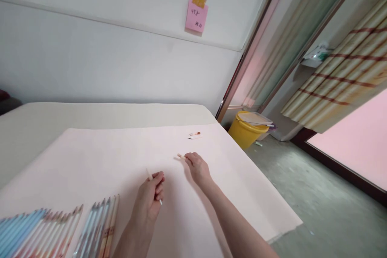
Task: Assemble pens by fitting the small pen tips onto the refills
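My left hand [151, 195] is closed around a thin pale pen [150, 175] that sticks out above and below the fist. Further right, my right hand [197, 167] pinches a small light-coloured pen part [180, 155] at its fingertips, low over the pale pink sheet [105, 157]. Beyond it, a short pen piece with an orange-brown tip [195, 134] lies on the sheet beside a small white piece [193, 137].
Rows of pastel blue, pink and white pens [54, 227] lie side by side at the sheet's near left. The table's right edge drops to a grey floor. A yellow bucket [246, 131] stands by the doorway. A pink note [196, 16] is taped to the wall.
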The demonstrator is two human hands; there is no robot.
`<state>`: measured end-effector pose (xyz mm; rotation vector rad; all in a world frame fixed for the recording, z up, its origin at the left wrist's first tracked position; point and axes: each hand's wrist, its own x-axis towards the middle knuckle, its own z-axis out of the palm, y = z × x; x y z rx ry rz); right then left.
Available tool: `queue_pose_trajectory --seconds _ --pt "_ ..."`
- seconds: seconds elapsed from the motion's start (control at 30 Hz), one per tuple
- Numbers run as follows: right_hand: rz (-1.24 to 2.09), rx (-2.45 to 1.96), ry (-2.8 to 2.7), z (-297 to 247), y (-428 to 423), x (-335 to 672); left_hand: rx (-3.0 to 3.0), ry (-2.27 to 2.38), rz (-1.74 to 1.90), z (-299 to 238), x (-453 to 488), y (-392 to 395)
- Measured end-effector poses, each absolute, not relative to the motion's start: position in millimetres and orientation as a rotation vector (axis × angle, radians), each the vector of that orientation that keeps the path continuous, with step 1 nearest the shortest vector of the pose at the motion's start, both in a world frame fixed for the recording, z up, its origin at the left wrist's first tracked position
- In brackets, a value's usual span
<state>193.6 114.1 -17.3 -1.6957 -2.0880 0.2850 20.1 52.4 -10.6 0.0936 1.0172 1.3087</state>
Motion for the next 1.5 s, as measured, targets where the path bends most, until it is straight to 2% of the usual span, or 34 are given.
queue_pose_trajectory --seconds 0.13,0.27,0.87,1.27,1.5 --pt "0.461 -1.504 -2.026 -1 69 173 0.111 1.0 1.312 -6 16 48" --pt "0.518 -1.495 -2.038 1 49 164 0.138 0.999 1.312 -8 15 45" --pt "0.43 -1.512 -2.158 -14 52 172 0.239 1.111 1.289 -6 27 48" --pt "0.759 -1.406 -1.946 -8 57 177 0.163 1.049 1.228 -3 25 49" --pt "0.867 -1.37 -1.983 -1 50 173 0.063 1.04 1.397 1 8 54"
